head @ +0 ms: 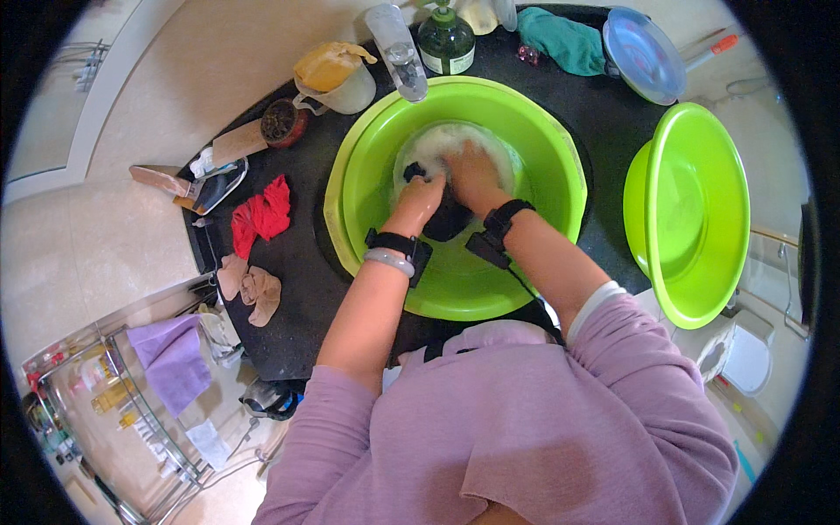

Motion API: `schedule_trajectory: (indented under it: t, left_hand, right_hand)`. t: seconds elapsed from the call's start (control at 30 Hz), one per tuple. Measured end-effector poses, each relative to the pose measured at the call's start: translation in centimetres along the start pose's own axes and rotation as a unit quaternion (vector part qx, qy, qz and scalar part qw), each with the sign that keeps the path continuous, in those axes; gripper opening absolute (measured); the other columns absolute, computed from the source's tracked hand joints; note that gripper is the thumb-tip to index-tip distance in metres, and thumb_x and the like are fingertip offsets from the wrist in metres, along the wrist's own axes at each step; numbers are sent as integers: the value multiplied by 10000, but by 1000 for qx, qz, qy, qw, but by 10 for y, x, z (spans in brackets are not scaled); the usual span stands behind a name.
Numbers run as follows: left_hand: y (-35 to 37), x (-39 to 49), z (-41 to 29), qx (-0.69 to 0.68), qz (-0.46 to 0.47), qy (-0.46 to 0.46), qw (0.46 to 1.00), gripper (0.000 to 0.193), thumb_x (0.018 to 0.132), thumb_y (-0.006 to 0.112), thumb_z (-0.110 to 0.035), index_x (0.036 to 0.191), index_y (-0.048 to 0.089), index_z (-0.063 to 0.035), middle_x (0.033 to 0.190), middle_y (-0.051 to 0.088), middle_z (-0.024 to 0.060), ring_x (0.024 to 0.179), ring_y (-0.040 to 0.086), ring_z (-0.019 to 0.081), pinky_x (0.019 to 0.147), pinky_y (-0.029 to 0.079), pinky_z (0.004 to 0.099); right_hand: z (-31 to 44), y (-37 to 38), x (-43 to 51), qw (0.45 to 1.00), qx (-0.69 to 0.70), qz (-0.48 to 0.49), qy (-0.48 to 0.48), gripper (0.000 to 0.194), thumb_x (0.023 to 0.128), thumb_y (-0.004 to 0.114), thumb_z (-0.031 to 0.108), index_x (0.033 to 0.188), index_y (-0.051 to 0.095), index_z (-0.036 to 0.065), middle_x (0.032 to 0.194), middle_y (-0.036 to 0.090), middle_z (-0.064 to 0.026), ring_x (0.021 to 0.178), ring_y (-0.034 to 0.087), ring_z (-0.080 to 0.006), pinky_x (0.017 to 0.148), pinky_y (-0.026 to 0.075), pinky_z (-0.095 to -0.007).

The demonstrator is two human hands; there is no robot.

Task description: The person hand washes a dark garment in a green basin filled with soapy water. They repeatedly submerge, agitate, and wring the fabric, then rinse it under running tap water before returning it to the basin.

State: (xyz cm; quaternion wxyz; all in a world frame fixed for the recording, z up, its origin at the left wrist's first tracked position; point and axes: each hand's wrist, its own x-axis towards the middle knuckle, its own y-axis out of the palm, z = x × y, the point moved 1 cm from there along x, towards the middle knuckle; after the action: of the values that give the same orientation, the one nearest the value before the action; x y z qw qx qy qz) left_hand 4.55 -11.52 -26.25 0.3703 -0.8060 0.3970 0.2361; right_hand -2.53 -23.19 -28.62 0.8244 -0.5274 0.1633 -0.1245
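Observation:
A lime-green plastic basin (374, 141) stands in front of me, with white suds (436, 136) and water in its bottom. Inside it lies a wet black cloth (448, 220), partly hidden by my hands. My left hand (420, 199) is closed around a bunched part of this cloth, and a dark end sticks out beyond its fingers. Close beside it, my right hand (474, 174) is down in the foam against the cloth. Suds cover its fingertips, so its grip is not visible. Both wrists wear black straps with small devices.
The basin sits on a black countertop (295, 341) below a faucet (399, 56). A second green basin (695, 197) leans at the right. Red cloth (262, 216) and beige cloth (259, 292) lie left. Behind are a pump bottle (446, 42), a pitcher (344, 92) and a teal cloth (561, 41).

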Motion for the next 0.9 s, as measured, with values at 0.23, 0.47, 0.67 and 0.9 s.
schedule_trajectory:
  t: [0.23,0.47,0.67,0.9]
  left_hand:
    - [18,10,19,-578,98,-8,810,486,930,381,-436,1173,512,-36,1146,567,130,1037,553,277,887,442,396]
    - [27,-9,-3,-589,66,-4,805,391,927,443,-336,1154,517,-26,1113,581,114,991,577,241,873,460,388]
    - [14,-12,-4,-626,136,-10,768,383,923,446,-374,1088,548,-44,1046,606,102,913,597,230,842,477,373]
    - [12,-36,2,-523,28,-10,852,402,913,499,-319,1147,520,7,1112,580,111,1004,560,214,859,451,343]
  right_hand:
    - [43,-33,-27,940,334,-66,6,316,720,624,310,901,593,52,869,604,-213,823,591,-383,739,472,-451]
    - [25,-45,-9,992,115,-44,14,317,779,564,386,861,657,94,844,609,-172,745,601,-357,654,484,-452]
    - [42,-43,-24,976,181,-115,-42,303,833,528,364,842,659,92,862,603,-165,752,604,-351,662,485,-452]
    - [13,-38,-5,996,33,-81,23,282,863,495,312,841,648,76,876,588,-149,809,593,-328,678,501,-425]
